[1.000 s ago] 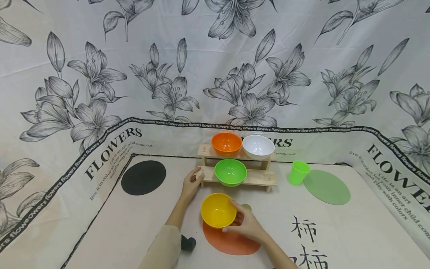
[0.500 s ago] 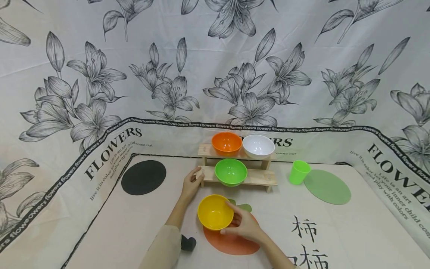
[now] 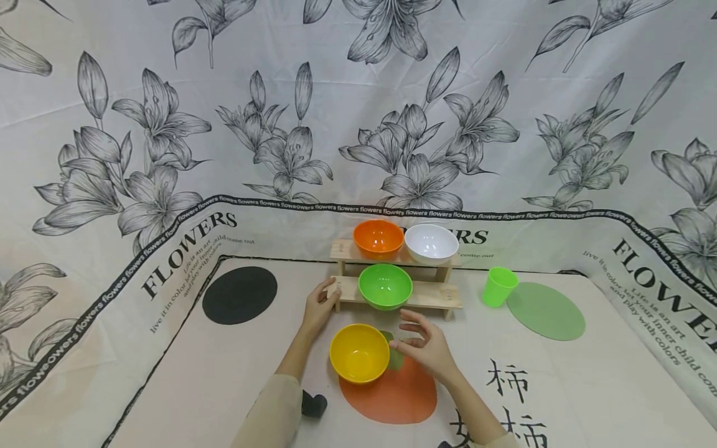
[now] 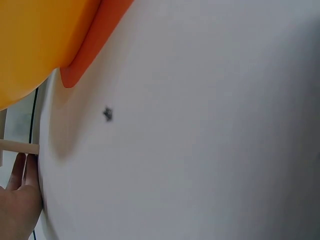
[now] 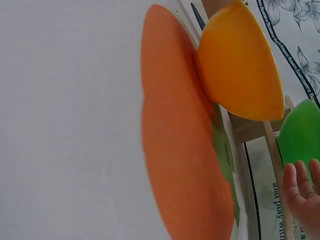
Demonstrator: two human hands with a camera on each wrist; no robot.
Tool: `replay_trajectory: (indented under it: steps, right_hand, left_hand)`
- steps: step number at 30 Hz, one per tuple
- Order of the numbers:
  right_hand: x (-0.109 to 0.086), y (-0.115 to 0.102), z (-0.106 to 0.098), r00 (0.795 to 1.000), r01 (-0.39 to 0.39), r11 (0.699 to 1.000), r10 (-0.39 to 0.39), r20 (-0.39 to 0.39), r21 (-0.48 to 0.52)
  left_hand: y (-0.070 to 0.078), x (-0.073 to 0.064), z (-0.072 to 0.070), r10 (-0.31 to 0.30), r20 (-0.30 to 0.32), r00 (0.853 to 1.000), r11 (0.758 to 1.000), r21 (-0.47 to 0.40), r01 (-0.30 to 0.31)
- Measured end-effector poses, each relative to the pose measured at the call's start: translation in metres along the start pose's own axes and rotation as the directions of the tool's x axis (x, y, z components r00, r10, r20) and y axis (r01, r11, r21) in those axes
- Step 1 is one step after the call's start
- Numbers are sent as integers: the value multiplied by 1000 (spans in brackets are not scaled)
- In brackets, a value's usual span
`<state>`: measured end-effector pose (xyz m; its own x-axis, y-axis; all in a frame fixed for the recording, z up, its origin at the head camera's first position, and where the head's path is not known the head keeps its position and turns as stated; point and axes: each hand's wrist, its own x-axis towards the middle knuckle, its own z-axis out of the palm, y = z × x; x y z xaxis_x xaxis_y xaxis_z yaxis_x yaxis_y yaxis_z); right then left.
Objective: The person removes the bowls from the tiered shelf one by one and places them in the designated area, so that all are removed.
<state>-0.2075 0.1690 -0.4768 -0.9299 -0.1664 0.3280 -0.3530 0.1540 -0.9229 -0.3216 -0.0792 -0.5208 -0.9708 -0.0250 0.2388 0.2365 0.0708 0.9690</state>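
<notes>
My left hand [image 3: 320, 305] holds the left end of the lower step of a two-tier wooden stand [image 3: 428, 294]; the left wrist view shows its fingertips against the wood. My right hand [image 3: 428, 345] is off the yellow bowl [image 3: 360, 353], just to its right, with fingers spread and nothing held. That bowl rests upright on the left part of an orange persimmon-shaped mat [image 3: 392, 398]. A green bowl [image 3: 385, 287] sits on the lower step, beyond my right fingertips. On the upper step stand an orange bowl [image 3: 378, 239] and a white bowl [image 3: 431, 244].
A bright green cup [image 3: 500, 287] stands right of the stand, beside a flat green round mat [image 3: 546, 311]. A black round mat [image 3: 239, 295] lies at the left. Patterned cloth [image 3: 269, 236] rises behind the table. Black characters [image 3: 506, 381] mark the tablecloth at right.
The yellow bowl has shifted slightly left on the mat, and my right hand has let go of it and moved right and away towards the green bowl. My left hand stays on the stand.
</notes>
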Motion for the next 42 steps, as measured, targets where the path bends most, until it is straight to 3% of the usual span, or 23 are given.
replay_trajectory:
  steps: [3,5,9,12,16,26,33,42]
  right_hand:
    - [9,-2,-8,998,19,1000,-19,-58,-16]
    - [16,-3,-13,996,17,999,-19,-88,-28]
    - [29,-2,-21,993,-13,1000,10,-118,-25]
    - [38,-1,-24,993,-45,999,43,-111,-12]
    - [47,0,-26,993,-74,997,73,-91,-9]
    - [64,3,-18,998,-69,998,69,1,4]
    - [67,5,-12,990,-142,989,143,14,-30]
    - [69,2,-12,987,-160,986,161,16,-49]
  left_hand:
    - [-8,1,-1,90,7,996,995,-35,-90]
    - [-10,2,-1,108,9,994,993,-44,-107]
    - [0,0,-1,30,9,999,999,-18,-30]
    - [18,-5,-2,-25,16,1000,1000,-16,25]
    - [34,-10,-2,-41,37,998,999,-24,42]
    - [4,0,0,-52,13,999,999,17,52]
    - [3,0,0,-63,18,998,998,17,62]
    - [5,0,-1,-59,16,998,998,-2,59]
